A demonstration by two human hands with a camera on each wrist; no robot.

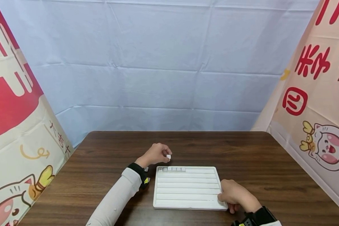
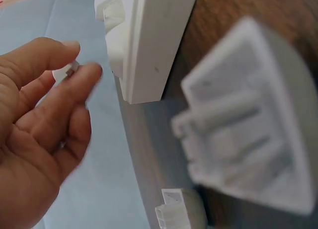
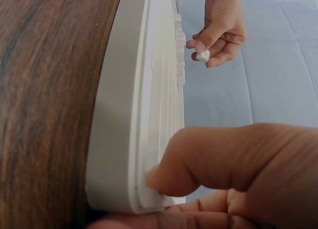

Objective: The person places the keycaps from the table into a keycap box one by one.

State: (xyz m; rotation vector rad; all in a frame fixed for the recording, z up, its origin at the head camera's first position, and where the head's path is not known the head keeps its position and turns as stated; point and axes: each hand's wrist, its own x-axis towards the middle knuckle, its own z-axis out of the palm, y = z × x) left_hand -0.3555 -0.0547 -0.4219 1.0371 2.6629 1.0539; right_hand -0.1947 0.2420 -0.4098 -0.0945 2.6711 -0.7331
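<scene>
Beyond the far left edge of a white ridged tray (image 1: 187, 185), my left hand (image 1: 156, 153) holds a small white keycap (image 1: 168, 156) between thumb and fingertips, raised above the table. The left wrist view shows this keycap (image 2: 69, 70) partly covered by the fingers. Several white keycaps (image 1: 174, 169) sit side by side in the tray's farthest row, starting from its left end. At the tray's near right corner, my right hand (image 1: 234, 195) grips the rim, thumb (image 3: 171, 174) on top and fingers (image 3: 159, 221) curled beneath.
Loose keycaps lie on the wooden table (image 1: 101, 169) left of the tray, partly behind my left wrist. In the left wrist view, one keycap (image 2: 248, 124) looms close with its hollow underside showing, and another keycap (image 2: 181, 209) lies farther off. Cloth curtains (image 1: 158, 78) surround the table.
</scene>
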